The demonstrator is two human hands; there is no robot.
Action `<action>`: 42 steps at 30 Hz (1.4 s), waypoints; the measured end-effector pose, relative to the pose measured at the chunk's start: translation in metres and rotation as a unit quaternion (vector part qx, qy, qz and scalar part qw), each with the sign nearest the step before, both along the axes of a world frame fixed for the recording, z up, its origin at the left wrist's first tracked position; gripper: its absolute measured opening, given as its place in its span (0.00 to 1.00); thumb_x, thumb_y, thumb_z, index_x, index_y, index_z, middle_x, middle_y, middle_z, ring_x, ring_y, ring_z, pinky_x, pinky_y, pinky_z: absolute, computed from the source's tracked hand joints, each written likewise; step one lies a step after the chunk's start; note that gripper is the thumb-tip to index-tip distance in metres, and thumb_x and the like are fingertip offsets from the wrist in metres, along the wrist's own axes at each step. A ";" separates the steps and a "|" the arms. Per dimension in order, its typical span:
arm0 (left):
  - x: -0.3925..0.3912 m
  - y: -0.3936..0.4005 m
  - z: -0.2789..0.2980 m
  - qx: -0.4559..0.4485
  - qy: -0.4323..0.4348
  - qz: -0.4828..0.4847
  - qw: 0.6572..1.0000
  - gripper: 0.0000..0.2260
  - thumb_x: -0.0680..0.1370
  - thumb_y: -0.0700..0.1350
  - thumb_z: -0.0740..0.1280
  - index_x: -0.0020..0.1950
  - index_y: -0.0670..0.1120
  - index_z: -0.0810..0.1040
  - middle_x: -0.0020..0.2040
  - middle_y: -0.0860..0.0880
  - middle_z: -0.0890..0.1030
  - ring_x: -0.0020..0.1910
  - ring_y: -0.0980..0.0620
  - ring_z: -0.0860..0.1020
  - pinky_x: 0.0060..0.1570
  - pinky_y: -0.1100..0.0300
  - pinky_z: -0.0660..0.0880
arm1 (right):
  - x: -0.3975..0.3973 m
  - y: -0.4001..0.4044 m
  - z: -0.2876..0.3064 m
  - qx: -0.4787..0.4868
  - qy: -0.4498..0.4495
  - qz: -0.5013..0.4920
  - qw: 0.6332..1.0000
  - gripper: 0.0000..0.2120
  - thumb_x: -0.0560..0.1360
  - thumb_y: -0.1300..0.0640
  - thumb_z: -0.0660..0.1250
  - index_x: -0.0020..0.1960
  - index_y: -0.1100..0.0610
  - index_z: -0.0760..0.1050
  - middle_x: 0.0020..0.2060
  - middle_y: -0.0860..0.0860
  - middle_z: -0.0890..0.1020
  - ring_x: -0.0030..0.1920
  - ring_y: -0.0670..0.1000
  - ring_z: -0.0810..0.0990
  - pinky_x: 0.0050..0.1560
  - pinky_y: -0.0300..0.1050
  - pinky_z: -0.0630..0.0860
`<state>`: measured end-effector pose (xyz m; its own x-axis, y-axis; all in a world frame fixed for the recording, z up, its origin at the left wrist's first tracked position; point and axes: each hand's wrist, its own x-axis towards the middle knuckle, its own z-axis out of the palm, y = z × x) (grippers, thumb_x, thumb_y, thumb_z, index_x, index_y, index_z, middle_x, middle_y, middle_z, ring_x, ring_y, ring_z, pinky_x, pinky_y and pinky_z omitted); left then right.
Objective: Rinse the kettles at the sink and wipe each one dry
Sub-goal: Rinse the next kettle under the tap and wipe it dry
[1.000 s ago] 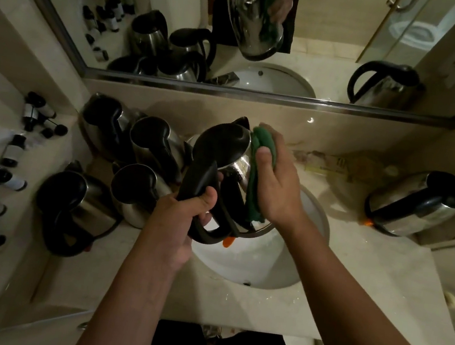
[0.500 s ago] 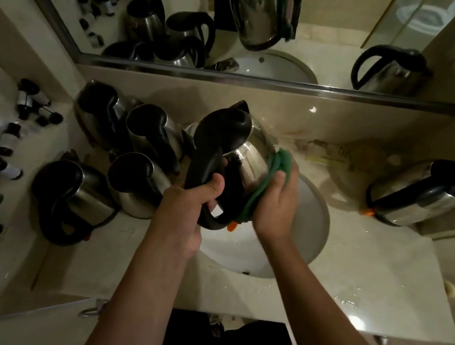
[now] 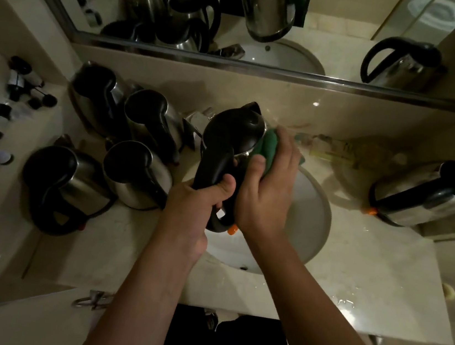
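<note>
Your left hand [image 3: 201,206] is clenched round the black handle of the kettle [image 3: 232,141], holding it over the sink [image 3: 313,212] at centre frame. Your right hand [image 3: 269,189] grips the green cloth [image 3: 268,148] and presses it against the kettle's right side, just under the lid rim.

Change over the last second: the cloth went from high on the body, down to the lower right side, and is now back up near the top. The kettle has tipped more upright, lid facing the camera. That reads as wiping strokes up and down the steel wall, so you're in the drying step on this one, not rinsing. I see no water running.

Remaining: four kettles [image 3: 136,177] cluster at centre left of the frame, on the counter [image 3: 380,279] beside the sink. One more kettle [image 3: 426,192] lies on its side at right, well apart from the rest. I can't tell which are already done.

Counter at lower right looks wet, so a dried kettle set down there could pick up water again.
</note>
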<state>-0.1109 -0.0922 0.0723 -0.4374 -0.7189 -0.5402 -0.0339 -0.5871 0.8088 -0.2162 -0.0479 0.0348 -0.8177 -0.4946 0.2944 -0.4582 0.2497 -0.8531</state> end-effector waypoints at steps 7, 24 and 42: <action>0.005 0.001 -0.005 0.021 -0.005 0.018 1.000 0.07 0.72 0.43 0.76 0.41 0.43 0.79 0.30 0.50 0.70 0.34 0.52 0.69 0.51 0.53 0.70 | -0.005 0.007 -0.023 0.016 -0.162 -0.062 0.985 0.26 0.82 0.41 0.48 0.76 0.47 0.64 0.67 0.50 0.76 0.66 0.50 0.76 0.65 0.58 0.77; 0.005 -0.008 0.006 0.061 0.073 0.018 0.995 0.12 0.67 0.47 0.73 0.50 0.50 0.84 0.46 0.54 0.84 0.45 0.59 0.82 0.49 0.60 0.78 | 0.012 0.013 -0.032 0.028 0.161 0.045 0.985 0.28 0.83 0.44 0.53 0.79 0.55 0.57 0.79 0.63 0.62 0.80 0.63 0.59 0.76 0.65 0.62; 0.031 -0.019 0.036 0.008 0.137 -0.034 0.990 0.31 0.55 0.56 0.85 0.54 0.48 0.83 0.31 0.54 0.74 0.41 0.54 0.78 0.55 0.52 0.71 | -0.100 0.008 0.039 -0.020 -0.494 0.154 0.855 0.12 0.83 0.53 0.59 0.54 0.58 0.79 0.48 0.58 0.81 0.50 0.63 0.82 0.59 0.62 0.78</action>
